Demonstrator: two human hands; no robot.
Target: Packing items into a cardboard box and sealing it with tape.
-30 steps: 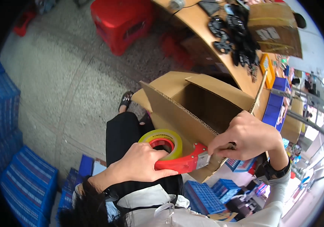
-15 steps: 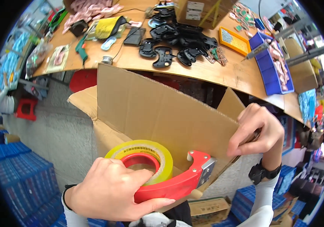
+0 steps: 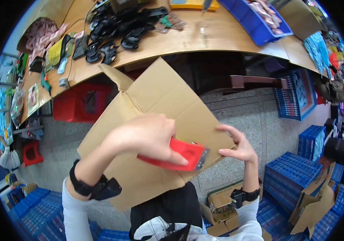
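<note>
Visibly plain carton (image 3: 180,96), right hand (image 3: 243,148) touching, left hand (image 3: 152,134) holding red dispenser (image 3: 188,152)

The person wore a pale top whose left sleeve (image 3: 75,215) and right sleeve (image 3: 247,221) were plain off-white, shading toward light grey, and ended short of the wrists. A black strap (image 3: 75,176) circled the left forearm near the wrist, bearing a chunky, boxy dark device (image 3: 107,188). A matching black band (image 3: 251,195) with its own small dark block (image 3: 238,197) sat just past the right cuff. Beyond these, the left hand (image 3: 152,134) and right hand (image 3: 242,148) were bare. Plain black trousers (image 3: 172,207) covered the legs, and folded white cloth (image 3: 154,229) showed at the waist, crossed by dark strands of hair (image 3: 177,233), blurred at the lower edge.
</note>
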